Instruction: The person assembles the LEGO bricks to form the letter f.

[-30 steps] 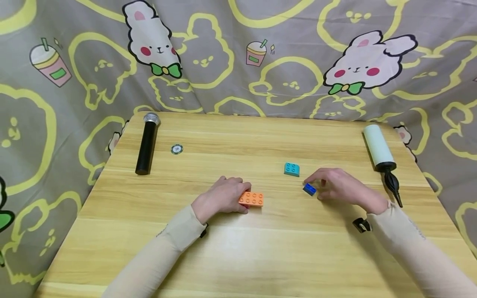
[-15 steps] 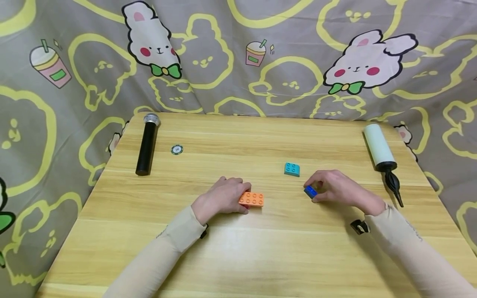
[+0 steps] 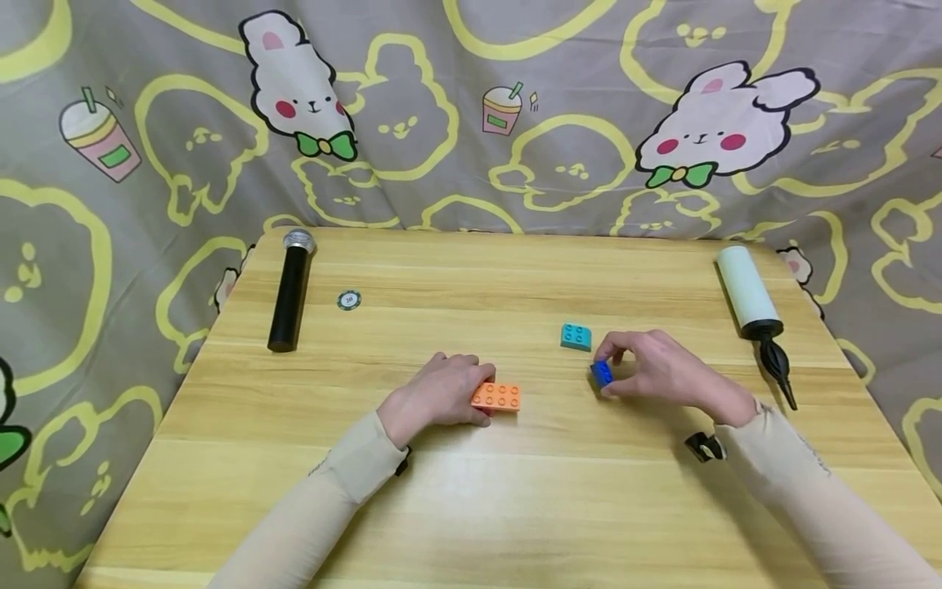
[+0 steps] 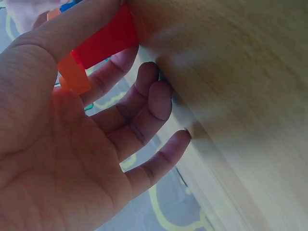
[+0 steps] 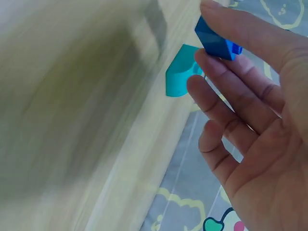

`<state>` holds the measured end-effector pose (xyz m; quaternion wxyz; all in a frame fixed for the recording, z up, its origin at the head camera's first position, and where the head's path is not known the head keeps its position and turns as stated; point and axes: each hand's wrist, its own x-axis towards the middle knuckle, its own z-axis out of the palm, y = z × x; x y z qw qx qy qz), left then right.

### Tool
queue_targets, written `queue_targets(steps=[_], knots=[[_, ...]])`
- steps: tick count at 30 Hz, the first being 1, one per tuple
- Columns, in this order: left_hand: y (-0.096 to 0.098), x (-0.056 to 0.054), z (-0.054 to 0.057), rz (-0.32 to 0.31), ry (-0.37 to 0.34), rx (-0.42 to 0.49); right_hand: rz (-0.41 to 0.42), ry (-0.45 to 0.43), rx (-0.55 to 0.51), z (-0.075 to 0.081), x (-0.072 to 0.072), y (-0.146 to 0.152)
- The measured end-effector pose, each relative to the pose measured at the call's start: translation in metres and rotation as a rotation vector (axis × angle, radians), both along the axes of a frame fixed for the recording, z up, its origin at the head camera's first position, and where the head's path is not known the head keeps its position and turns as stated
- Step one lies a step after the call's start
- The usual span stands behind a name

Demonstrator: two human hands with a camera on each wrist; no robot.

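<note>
On the table [image 3: 471,507], my left hand [image 3: 441,391] holds an orange toy building brick [image 3: 502,397] between thumb and fingers. The left wrist view shows a red brick [image 4: 108,38] directly beneath the orange one, on the table side. My right hand [image 3: 658,372] pinches a small blue brick [image 3: 601,374] between thumb and fingertips, to the right of the orange brick. In the right wrist view, the blue brick [image 5: 215,42] appears raised off the wood. Just behind it lies a teal brick [image 3: 576,336], studs up, untouched by either hand.
A black microphone [image 3: 290,294] with a silver head lies at the back left, beside a round chip [image 3: 349,300] marked 20. At the back right lies a pale hand pump [image 3: 749,286] with a black nozzle. Patterned cloth [image 3: 412,188] hangs behind the table.
My right hand has closed its fingers on the blue brick, turned it and moved it slightly left. The left hand stays in place with the orange brick.
</note>
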<state>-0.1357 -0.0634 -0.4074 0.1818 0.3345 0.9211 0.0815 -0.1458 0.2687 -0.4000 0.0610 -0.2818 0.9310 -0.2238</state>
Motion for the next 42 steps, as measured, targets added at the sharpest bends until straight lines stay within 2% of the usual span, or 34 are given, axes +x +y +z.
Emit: queue_targets(steps=[11,18,25,29,35,42], knots=[[-0.001,0.002,-0.003,0.002,-0.002,-0.005,0.064,0.097,-0.035,0.012,0.004,-0.031],[-0.003,0.002,-0.003,0.005,-0.001,-0.004,0.140,0.133,-0.114,0.020,0.011,-0.071],[-0.003,0.001,-0.004,0.001,0.002,0.022,0.205,0.132,-0.139,0.017,0.018,-0.115],[-0.003,0.000,-0.005,-0.003,0.005,0.048,0.198,0.129,-0.152,0.010,0.020,-0.129],[-0.003,-0.001,-0.005,-0.006,0.023,0.058,0.181,0.171,-0.179,0.002,0.022,-0.139],[-0.003,-0.001,-0.004,0.001,0.014,0.055,0.131,0.229,-0.136,0.000,0.022,-0.142]])
